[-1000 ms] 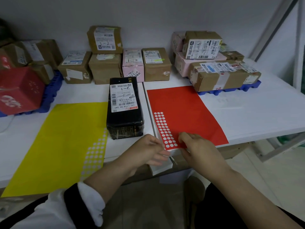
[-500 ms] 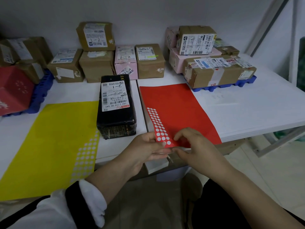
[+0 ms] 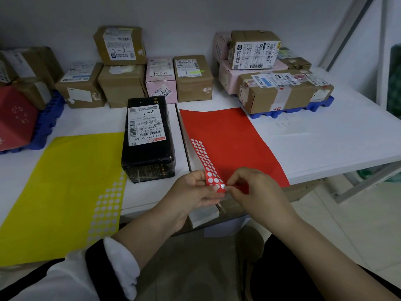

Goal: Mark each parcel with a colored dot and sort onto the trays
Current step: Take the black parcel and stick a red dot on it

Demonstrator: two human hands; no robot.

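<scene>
A black parcel (image 3: 148, 140) with a white label marked 2-1 lies on the white table between two sticker sheets. The red sticker sheet (image 3: 230, 137) lies to its right, its near left corner curled up off the table. My left hand (image 3: 195, 190) grips that lifted corner from below. My right hand (image 3: 249, 187) pinches at the corner's edge, where a red dot sits among the white holes left by peeled dots. The yellow sticker sheet (image 3: 65, 181) lies flat to the left.
Several brown and pink parcels (image 3: 160, 79) stand along the back wall. A blue tray (image 3: 303, 108) at the right holds stacked parcels. Another blue tray (image 3: 47, 124) at the left holds a red box and brown boxes. The table edge runs just before my hands.
The red sheet's near corner has been lifted off the table by my left hand. My right hand has closed its fingertips on that corner. The camera view shifted slightly.
</scene>
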